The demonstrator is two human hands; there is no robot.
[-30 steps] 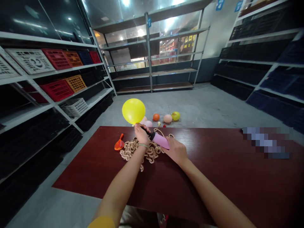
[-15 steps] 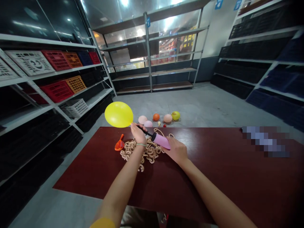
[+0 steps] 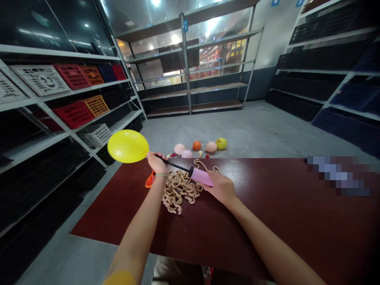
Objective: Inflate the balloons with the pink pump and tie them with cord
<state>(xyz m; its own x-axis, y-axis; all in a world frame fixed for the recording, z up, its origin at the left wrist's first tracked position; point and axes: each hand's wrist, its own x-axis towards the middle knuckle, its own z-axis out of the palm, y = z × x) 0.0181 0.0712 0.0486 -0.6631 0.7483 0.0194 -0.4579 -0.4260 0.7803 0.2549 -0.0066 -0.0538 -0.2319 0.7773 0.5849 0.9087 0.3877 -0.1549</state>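
A yellow inflated balloon sits at the tip end of a hand pump, beside my left hand, which is closed round the pump's black end and the balloon's neck. The pump's black rod stretches out long between my hands. My right hand grips the pink barrel of the pump. Below the pump, a heap of tan curly strands lies on the dark red table. An orange uninflated balloon rests left of the heap, partly behind my left wrist.
Several inflated balloons, one of them orange, lie on the floor beyond the table. A blurred, pixelated item is at the table's right. Shelves with crates stand left, dark crates right, and a metal rack at the back.
My left hand has moved left with the yellow balloon, and more of the pump's black rod shows. The balloon looks larger. My right hand has barely moved.
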